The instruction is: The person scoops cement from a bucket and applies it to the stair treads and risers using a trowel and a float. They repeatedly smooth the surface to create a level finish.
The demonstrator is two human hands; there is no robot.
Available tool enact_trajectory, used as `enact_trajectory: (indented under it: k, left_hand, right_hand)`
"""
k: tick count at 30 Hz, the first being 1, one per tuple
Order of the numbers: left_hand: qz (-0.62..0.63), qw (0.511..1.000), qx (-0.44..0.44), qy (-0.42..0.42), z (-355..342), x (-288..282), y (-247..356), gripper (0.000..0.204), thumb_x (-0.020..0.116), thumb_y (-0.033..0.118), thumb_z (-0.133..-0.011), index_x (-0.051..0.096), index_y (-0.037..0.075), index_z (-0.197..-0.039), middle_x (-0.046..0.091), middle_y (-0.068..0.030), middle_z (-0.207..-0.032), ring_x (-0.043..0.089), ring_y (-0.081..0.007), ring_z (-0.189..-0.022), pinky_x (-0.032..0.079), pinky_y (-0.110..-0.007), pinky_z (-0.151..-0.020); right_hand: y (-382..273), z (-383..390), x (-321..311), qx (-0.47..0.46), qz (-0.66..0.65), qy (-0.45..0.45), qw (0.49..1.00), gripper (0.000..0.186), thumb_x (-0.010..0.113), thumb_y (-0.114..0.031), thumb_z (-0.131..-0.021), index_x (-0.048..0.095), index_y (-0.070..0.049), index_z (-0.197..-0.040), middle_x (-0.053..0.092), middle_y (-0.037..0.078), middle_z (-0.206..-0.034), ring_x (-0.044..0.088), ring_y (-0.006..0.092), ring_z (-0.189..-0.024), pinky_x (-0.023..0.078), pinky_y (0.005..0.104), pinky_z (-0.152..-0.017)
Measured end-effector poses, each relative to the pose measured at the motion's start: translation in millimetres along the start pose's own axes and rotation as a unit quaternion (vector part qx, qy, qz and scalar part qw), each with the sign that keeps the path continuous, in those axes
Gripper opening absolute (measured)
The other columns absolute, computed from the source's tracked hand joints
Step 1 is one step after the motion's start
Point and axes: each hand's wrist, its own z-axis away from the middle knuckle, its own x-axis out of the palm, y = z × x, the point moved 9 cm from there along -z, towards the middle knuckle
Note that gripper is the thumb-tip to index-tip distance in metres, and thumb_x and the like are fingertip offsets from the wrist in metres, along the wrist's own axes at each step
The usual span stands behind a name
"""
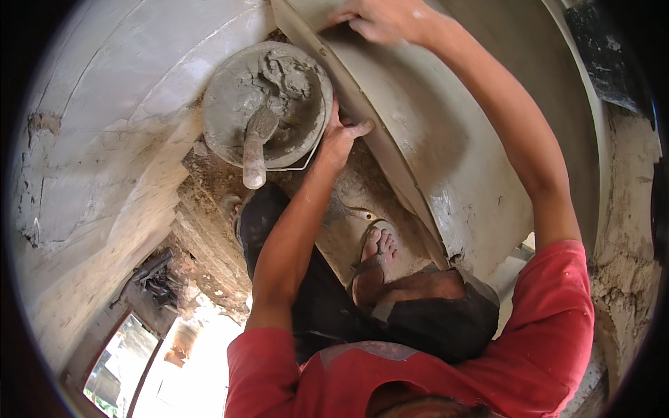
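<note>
Far and left of centre, a bucket [304, 145] holds grey mortar [287, 78] and a trowel [255, 157], the left hand [339, 141] touches the bucket's right side, thumb spread, grip unclear, and farther right the blurred right hand [385, 19] is at a grey panel [446, 132], grip impossible to tell.

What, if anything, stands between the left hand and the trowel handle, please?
The bucket's rim and wire bail do: the left hand is at the bucket's right side, with both between it and the trowel handle. The handle juts over the near rim, uncovered.
</note>
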Motion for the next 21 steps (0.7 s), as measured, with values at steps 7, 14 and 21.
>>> enact_trajectory:
  k: [7, 14, 21]
  left_hand:
    - [0.097, 0.995, 0.007, -0.024, -3, 3, -5, 0.116, 0.081, -0.006, -0.082, 0.012, 0.01, -0.173, 0.037, -0.012, -0.167, 0.043, -0.0266, -0.147, 0.034, -0.041, -0.124]
    - [0.095, 0.995, -0.001, -0.036, -9, -4, -19, 0.122, 0.087, 0.001, -0.084, 0.006, 0.015, -0.175, 0.019, -0.0095, -0.177, 0.024, -0.0273, -0.159, 0.018, -0.043, -0.131]
    - [0.095, 0.994, 0.001, -0.055, -9, -4, -19, 0.12, 0.087, 0.005, -0.085, 0.006, 0.012, -0.174, 0.021, -0.0094, -0.177, 0.022, -0.0254, -0.16, 0.012, -0.042, -0.132]
  right_hand:
    - [-74, 153, 4, 0.04, -0.021, 0.03, 0.999, 0.025, 0.071, -0.015, -0.092, 0.078, -0.009, -0.115, 0.079, 0.01, -0.112, 0.073, 0.0315, -0.106, 0.061, 0.0435, -0.084]
    - [-120, 263, 12, 0.077, -0.052, 0.048, 0.995, 0.028, 0.077, -0.021, -0.091, 0.078, -0.005, -0.114, 0.079, 0.007, -0.116, 0.073, 0.0292, -0.11, 0.062, 0.0407, -0.083]
    - [-157, 345, 15, 0.135, -0.071, -0.004, 0.988, 0.042, 0.081, -0.017, -0.078, 0.078, -0.006, -0.118, 0.078, 0.007, -0.118, 0.072, 0.0292, -0.112, 0.061, 0.0404, -0.082]
